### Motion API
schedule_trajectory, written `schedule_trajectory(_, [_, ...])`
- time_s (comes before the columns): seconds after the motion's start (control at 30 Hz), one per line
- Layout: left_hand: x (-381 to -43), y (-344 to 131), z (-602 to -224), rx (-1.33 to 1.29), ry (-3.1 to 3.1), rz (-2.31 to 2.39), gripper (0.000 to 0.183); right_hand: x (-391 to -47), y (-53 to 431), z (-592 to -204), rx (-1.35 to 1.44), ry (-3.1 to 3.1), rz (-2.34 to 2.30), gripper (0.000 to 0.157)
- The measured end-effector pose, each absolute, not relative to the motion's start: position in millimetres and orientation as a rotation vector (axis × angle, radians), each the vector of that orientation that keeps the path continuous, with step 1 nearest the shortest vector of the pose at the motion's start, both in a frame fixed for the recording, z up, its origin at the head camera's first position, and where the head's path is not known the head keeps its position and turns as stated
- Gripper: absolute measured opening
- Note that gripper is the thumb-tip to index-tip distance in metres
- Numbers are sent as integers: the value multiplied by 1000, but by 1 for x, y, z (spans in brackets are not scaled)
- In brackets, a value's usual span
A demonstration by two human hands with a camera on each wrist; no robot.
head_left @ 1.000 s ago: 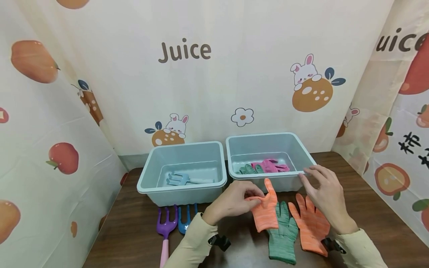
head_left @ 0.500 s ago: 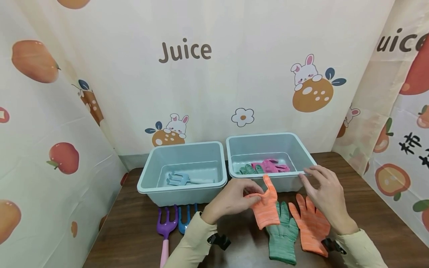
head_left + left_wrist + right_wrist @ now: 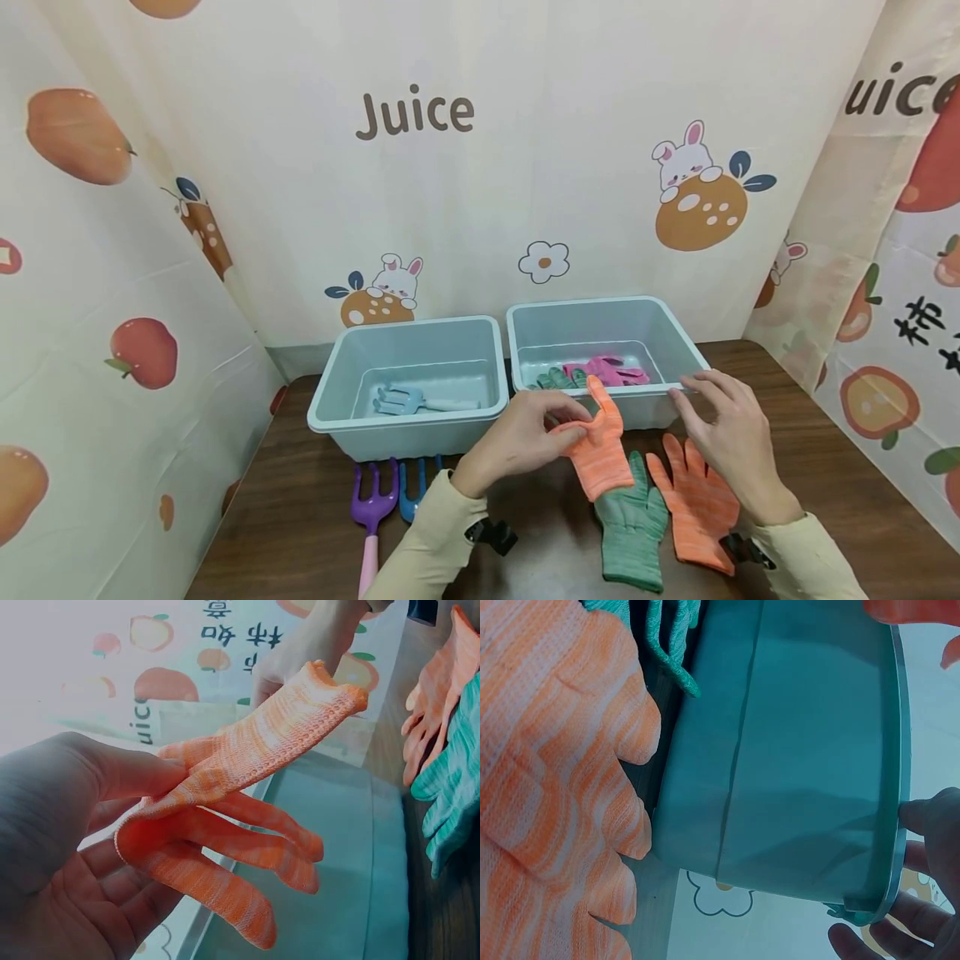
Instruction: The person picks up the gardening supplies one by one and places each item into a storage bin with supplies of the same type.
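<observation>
Between the thumb and fingers of my left hand (image 3: 521, 437) hangs an orange knit glove (image 3: 603, 454), in front of the right light-blue bin (image 3: 600, 404). Its cuff points down in the head view; in the left wrist view the glove's fingers (image 3: 240, 900) dangle loose. My right hand (image 3: 727, 433) holds the right bin's front corner by the rim, thumb and fingers bent about it. Inside that bin lie a pink glove (image 3: 607, 371) and a green glove (image 3: 557, 379). Another green glove (image 3: 633, 533) and a second orange glove (image 3: 697, 508) lie flat on the table.
The left light-blue bin (image 3: 408, 423) contains a pale blue hand fork (image 3: 401, 401). Before it lie a purple hand fork (image 3: 372, 508) with a pink handle and a blue fork (image 3: 408, 504), partly hidden by the left sleeve. A printed curtain (image 3: 480, 192) surrounds the wooden table (image 3: 277, 517).
My left hand has lifted the orange glove slightly, up and toward the right bin, and its cuff has swung a little to the right. The right hand stays at the bin's corner.
</observation>
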State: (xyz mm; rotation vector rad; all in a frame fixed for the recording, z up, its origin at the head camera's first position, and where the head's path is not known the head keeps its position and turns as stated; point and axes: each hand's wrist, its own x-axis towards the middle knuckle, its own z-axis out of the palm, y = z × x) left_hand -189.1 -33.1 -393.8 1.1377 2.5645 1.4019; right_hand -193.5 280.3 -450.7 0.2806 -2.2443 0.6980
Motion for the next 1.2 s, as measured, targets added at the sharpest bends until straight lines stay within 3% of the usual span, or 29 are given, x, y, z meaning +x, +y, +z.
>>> schedule_trajectory(1.2, [-203, -27, -379, 1011, 2613, 1757, 15, -195, 282, -452, 282, -2242, 678, 34])
